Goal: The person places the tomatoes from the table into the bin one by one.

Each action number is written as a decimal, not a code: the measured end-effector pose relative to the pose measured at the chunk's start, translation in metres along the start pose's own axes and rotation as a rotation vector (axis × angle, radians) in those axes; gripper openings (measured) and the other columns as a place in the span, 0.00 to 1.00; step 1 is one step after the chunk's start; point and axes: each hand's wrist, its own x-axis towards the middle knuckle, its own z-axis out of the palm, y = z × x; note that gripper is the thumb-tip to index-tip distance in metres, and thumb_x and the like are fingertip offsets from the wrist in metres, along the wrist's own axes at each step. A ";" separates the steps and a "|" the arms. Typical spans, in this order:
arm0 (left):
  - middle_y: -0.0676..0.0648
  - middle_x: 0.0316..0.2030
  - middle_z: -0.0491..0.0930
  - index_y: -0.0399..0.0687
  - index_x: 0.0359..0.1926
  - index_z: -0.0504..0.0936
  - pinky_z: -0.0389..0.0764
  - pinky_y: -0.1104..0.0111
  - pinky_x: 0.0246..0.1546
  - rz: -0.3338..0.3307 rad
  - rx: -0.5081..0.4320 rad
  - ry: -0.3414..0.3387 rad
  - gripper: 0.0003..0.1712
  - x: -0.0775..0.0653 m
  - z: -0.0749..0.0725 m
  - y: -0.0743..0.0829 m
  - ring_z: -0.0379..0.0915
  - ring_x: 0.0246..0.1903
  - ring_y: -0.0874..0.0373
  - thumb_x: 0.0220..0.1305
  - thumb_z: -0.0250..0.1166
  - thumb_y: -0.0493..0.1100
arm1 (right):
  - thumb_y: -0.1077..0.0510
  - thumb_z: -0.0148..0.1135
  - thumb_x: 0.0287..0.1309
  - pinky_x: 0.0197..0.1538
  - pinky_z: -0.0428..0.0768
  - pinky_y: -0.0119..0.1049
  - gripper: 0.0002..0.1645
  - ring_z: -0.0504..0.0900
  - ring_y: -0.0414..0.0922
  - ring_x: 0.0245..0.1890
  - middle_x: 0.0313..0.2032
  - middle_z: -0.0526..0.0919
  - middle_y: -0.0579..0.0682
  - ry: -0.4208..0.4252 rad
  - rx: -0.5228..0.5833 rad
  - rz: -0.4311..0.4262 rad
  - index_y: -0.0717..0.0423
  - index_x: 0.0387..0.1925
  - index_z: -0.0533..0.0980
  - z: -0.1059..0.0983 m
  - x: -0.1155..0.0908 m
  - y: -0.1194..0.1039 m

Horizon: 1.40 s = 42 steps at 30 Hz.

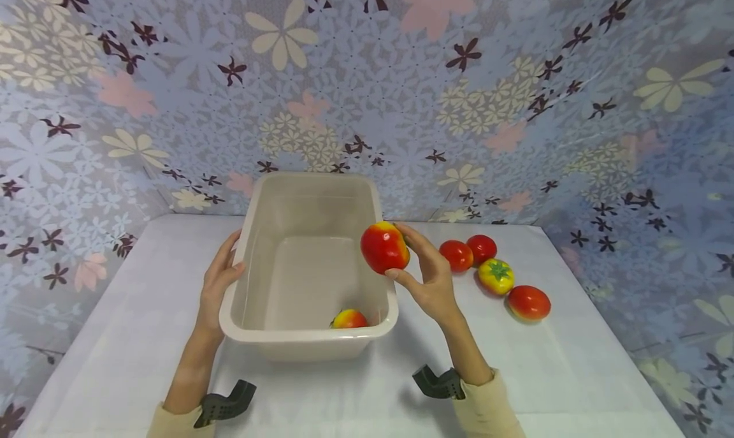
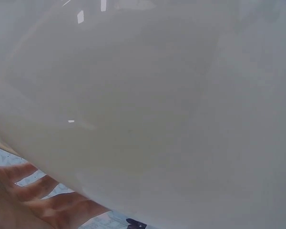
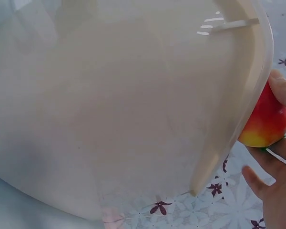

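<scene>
A beige plastic bin (image 1: pixel 309 336) stands on the white table. My left hand (image 1: pixel 216 285) grips its left rim, thumb over the top and fingers along the outside; in the left wrist view those fingers (image 2: pixel 62 205) show below the bin wall (image 2: pixel 148 109). Between thumb and fingers, my right hand (image 1: pixel 430 278) holds a red and yellow tomato (image 1: pixel 385 247) right at the bin's right rim. From the right wrist view, this tomato (image 3: pixel 266 121) appears just past the rim, partly covered by it. Inside the bin, another tomato (image 1: pixel 350 319) lies near the front wall, half hidden.
To the right of the bin lie two red tomatoes (image 1: pixel 456 256) close together, a yellow one with a green star top (image 1: pixel 496 277), and an orange-red one (image 1: pixel 529 303). Flower-patterned cloth (image 1: pixel 367 106) hangs behind and beside the white table (image 1: pixel 573 374).
</scene>
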 end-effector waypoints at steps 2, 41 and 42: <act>0.52 0.57 0.75 0.45 0.73 0.56 0.79 0.70 0.46 -0.001 -0.003 0.002 0.30 0.000 0.000 0.000 0.75 0.49 0.62 0.72 0.42 0.35 | 0.70 0.68 0.51 0.72 0.60 0.47 0.37 0.71 0.46 0.64 0.63 0.75 0.44 -0.002 0.002 -0.017 0.68 0.64 0.67 0.001 0.000 0.001; 0.52 0.57 0.75 0.44 0.74 0.56 0.80 0.70 0.46 0.017 0.015 0.002 0.30 0.000 0.001 -0.001 0.75 0.49 0.63 0.71 0.41 0.35 | 0.67 0.65 0.56 0.73 0.51 0.60 0.37 0.68 0.51 0.68 0.65 0.71 0.62 -0.091 0.022 -0.022 0.66 0.67 0.64 -0.002 0.001 -0.001; 0.52 0.56 0.75 0.44 0.74 0.56 0.80 0.70 0.46 0.016 0.014 0.004 0.30 0.000 0.001 -0.001 0.75 0.49 0.62 0.71 0.41 0.35 | 0.66 0.65 0.57 0.73 0.51 0.59 0.36 0.68 0.51 0.67 0.65 0.71 0.63 -0.086 0.025 -0.024 0.66 0.67 0.64 -0.004 0.001 0.000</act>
